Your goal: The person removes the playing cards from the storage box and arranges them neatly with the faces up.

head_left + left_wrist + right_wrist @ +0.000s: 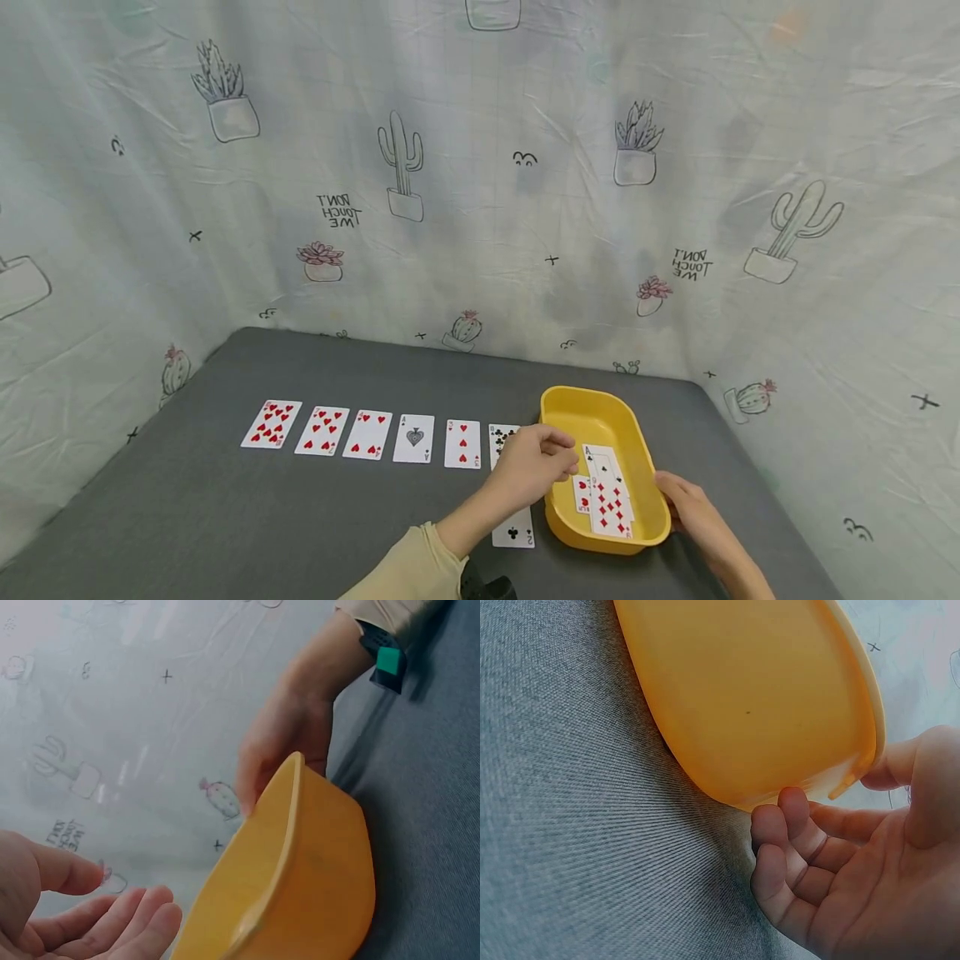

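Observation:
A yellow plastic tray [555, 400] stands at the right of the grey table. Inside it lie an ace of clubs [600, 458], a diamond card [611, 508] and a partly covered heart card [581, 493]. My left hand [528, 458] hovers over the tray's left rim, fingers loosely bent; the left wrist view shows nothing between thumb and fingers. With the right hand [690, 504] I hold the tray's right edge, thumb at the rim and fingers against the outer wall in the right wrist view. Under the left arm is a club card [501, 433], partly hidden.
Left of the tray, a face-up row holds several heart cards [272, 423], an ace of spades [413, 439] and a three of hearts [462, 444]. A two of clubs [513, 531] lies nearer me. A patterned curtain [480, 208] hangs around the table [315, 525].

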`<control>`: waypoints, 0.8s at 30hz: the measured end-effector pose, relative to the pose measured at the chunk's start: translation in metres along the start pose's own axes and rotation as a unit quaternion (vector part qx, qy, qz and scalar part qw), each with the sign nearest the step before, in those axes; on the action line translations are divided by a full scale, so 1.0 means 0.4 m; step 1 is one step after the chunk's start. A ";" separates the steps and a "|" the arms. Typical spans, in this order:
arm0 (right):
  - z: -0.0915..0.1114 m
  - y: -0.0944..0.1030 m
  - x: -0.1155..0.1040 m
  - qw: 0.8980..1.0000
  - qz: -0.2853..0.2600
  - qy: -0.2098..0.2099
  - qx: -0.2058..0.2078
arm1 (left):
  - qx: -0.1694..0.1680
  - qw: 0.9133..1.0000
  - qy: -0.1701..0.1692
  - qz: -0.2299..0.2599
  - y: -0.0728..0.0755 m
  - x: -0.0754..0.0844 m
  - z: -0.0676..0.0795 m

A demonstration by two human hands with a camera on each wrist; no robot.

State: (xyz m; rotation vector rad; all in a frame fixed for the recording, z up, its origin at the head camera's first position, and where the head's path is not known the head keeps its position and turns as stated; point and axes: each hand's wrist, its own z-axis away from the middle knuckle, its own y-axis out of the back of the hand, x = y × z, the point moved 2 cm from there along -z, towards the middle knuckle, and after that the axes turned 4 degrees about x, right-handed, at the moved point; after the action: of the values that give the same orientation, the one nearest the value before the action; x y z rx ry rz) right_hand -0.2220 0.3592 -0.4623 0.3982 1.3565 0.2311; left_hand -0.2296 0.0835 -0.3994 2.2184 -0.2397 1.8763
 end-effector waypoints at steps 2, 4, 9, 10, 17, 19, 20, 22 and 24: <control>0.000 0.000 0.000 1.000 -0.001 0.000 0.001 | -0.006 1.000 0.008 0.005 -0.014 -0.004 -0.011; -0.001 0.000 0.001 1.000 0.000 0.000 0.002 | -0.008 1.000 0.023 0.010 -0.029 -0.012 -0.019; -0.003 -0.001 0.006 1.000 0.005 -0.005 0.007 | -0.007 0.999 0.048 0.019 -0.066 -0.031 -0.031; -0.003 -0.001 0.006 1.000 0.005 -0.007 0.007 | -0.006 0.999 0.050 0.019 -0.073 -0.035 -0.033; 0.002 0.001 0.004 1.000 -0.002 -0.004 -0.007 | 0.006 0.996 0.081 0.036 -0.121 -0.057 -0.045; 0.003 0.000 0.003 1.000 -0.004 -0.004 -0.008 | 0.017 0.995 0.096 0.026 -0.133 -0.065 -0.051; 0.003 -0.001 0.002 1.000 -0.005 -0.005 -0.005 | 0.022 0.994 0.104 0.019 -0.137 -0.068 -0.053; 0.003 -0.001 0.001 1.000 -0.006 -0.005 -0.006 | 0.031 0.993 0.114 0.006 -0.144 -0.073 -0.055; 0.003 0.000 -0.001 1.000 -0.005 -0.004 -0.006 | 0.041 0.992 0.119 -0.005 -0.147 -0.075 -0.056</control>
State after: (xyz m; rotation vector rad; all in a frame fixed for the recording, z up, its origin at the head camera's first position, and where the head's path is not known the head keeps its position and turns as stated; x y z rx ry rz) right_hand -0.2210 0.3589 -0.4620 0.3817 1.3485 0.2289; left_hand -0.2402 0.1457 -0.4292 2.0136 -0.1108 2.1575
